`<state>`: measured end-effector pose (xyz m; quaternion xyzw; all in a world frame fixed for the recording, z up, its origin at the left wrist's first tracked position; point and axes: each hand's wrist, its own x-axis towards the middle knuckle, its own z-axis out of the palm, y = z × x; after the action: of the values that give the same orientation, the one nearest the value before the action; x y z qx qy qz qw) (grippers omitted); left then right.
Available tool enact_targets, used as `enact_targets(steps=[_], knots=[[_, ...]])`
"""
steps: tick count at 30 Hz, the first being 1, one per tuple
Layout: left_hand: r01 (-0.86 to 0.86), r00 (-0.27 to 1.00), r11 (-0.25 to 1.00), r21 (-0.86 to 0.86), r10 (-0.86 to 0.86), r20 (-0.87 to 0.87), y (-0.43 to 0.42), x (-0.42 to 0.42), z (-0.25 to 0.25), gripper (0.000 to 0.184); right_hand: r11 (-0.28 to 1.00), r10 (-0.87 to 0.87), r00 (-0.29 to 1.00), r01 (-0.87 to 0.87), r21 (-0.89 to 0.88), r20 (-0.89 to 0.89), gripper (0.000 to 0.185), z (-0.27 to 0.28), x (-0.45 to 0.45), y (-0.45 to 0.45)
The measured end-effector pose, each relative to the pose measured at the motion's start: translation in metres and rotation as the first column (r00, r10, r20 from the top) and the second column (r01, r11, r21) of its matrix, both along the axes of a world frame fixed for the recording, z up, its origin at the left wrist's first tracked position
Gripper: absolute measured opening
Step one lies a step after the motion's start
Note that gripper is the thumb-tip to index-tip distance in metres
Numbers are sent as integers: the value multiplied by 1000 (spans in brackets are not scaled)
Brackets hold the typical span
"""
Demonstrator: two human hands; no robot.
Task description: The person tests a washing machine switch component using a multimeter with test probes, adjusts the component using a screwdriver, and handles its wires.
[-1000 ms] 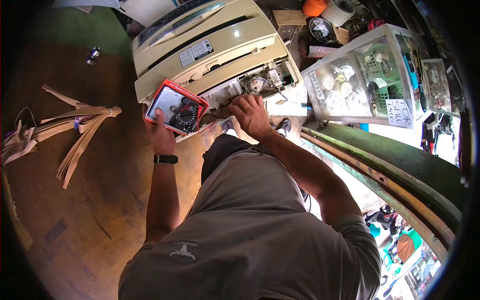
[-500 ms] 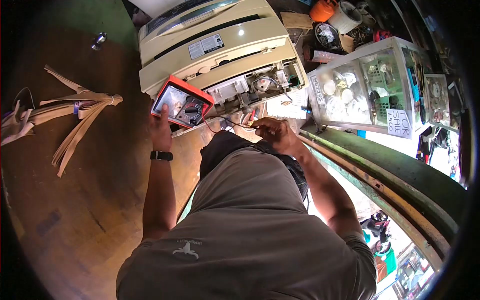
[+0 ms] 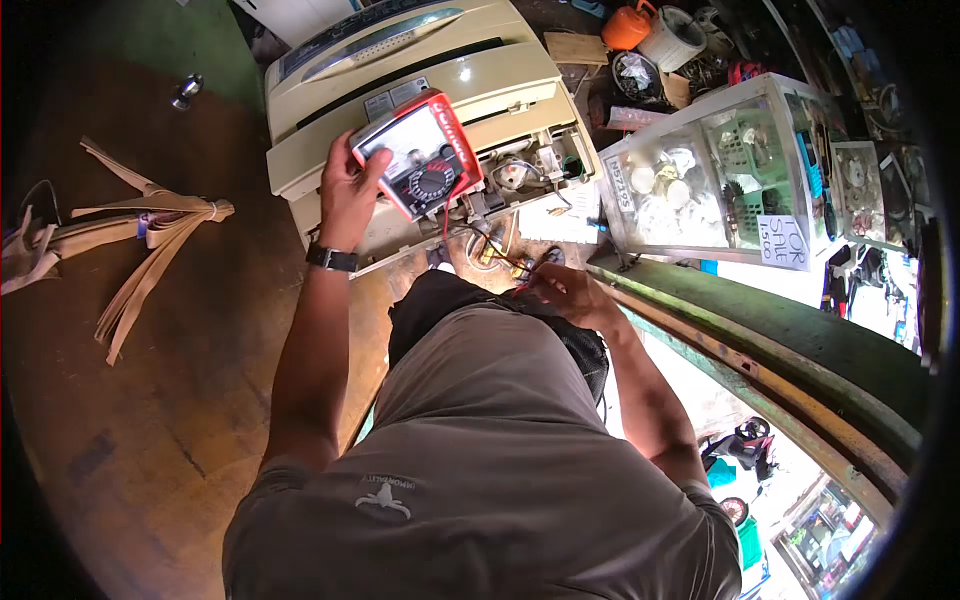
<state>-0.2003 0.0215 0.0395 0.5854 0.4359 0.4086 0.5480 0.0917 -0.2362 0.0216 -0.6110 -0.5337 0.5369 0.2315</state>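
My left hand [image 3: 352, 190] grips a red-cased analog multimeter [image 3: 432, 182] by its left side, thumb on the front; its dial and pale meter window face up. Red and black test leads [image 3: 478, 238] run from the meter down to my right hand [image 3: 570, 292]. The fingers of that hand are closed on the leads near my waist; their tips are hidden. Behind the meter stands a cream washing machine [image 3: 420, 75], its panel off and inner parts [image 3: 515, 175] exposed. The meter covers part of that opening.
A display case [image 3: 700, 180] with a "for sale" sign stands right of the machine. A green ledge [image 3: 760, 325] runs along my right. Bundled tan straps [image 3: 160, 220] and a small metal object [image 3: 187, 92] lie on the brown surface at left. An orange container [image 3: 628, 25] stands at the back.
My left hand has raised the multimeter and moved it right, away from the machine's edge and turned it. My right hand has shifted slightly down and right with the leads.
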Motion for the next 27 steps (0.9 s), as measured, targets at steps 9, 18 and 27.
enact_targets(steps=[9, 18, 27], knots=[[-50, 989, 998, -33, 45, -139, 2, -23, -2, 53, 979, -198, 957, 181, -96, -214, 29, -42, 0, -23], [-118, 950, 991, 62, 131, -282, 10, -1, -27, 72, 959, -63, 995, 39, 282, 77, 30, -11, -8, 8], [-293, 897, 919, 262, 360, -258, -17, -7, -22, 81, 974, -88, 991, 64, 218, 104, 33, 35, -18, 14]])
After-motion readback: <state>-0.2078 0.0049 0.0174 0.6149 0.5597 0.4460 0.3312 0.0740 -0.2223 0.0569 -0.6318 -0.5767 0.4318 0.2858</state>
